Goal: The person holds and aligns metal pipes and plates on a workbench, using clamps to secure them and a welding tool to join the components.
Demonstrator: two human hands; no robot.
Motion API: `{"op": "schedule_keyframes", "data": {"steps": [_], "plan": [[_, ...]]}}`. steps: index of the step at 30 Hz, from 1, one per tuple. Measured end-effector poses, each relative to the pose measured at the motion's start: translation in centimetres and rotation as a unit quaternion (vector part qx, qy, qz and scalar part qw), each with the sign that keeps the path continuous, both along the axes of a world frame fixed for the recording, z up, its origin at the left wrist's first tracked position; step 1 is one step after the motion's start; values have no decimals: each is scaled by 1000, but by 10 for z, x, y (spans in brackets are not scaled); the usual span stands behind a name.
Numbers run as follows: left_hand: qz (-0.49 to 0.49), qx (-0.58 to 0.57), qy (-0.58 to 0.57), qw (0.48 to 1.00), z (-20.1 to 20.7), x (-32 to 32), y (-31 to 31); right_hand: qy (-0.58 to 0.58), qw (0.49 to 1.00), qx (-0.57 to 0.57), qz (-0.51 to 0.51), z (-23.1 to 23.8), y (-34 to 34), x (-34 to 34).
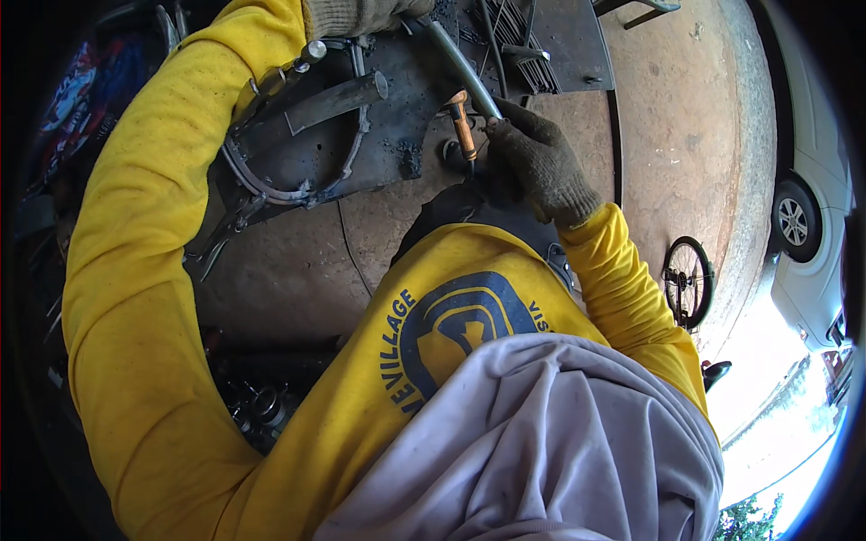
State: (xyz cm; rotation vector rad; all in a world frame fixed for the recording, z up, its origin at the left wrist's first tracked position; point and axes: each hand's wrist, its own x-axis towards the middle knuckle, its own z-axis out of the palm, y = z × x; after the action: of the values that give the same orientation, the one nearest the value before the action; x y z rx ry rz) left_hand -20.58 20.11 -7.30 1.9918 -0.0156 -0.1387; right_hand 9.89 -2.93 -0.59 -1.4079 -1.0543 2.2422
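Note:
A grey metal pipe (463, 68) slants across the edge of the dark metal work table. My right hand (546, 167), in a brown knitted glove, is closed round its near end. My left hand (356, 15), gloved the same way, is partly cut off by the top edge. Its fingers look closed near the pipe's far end; what they grip is hidden. Just left of my right hand is a tool with an orange handle (464, 131). Below my left forearm, a curved metal frame (272, 191) rests on the table with a thick grey tube (336, 102) across it.
The dark metal table (392, 135) carries a stack of thin metal rods (532, 54) at its far right. A cable (352, 248) hangs below its edge. To the right are a bicycle wheel (688, 282) and a white car (816, 135). Dark machine parts (266, 404) lie at lower left.

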Motion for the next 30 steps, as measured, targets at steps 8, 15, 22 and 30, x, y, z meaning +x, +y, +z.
{"op": "schedule_keyframes", "data": {"steps": [8, 15, 22, 30], "plan": [[-12, 23, 8, 1000, -15, 6, 1, -28, 998, -12, -61, -3, -25, -16], [-61, 57, 13, 996, 11, 23, 3, -55, 994, -7, -99, 7, -38, -30], [-91, 88, -7, 992, -2, 54, 21, -73, 990, 30, -120, 5, -44, -35], [-90, 121, -7, 989, -6, 24, 9, 54, 990, -40, -122, -1, -29, -16]]}}
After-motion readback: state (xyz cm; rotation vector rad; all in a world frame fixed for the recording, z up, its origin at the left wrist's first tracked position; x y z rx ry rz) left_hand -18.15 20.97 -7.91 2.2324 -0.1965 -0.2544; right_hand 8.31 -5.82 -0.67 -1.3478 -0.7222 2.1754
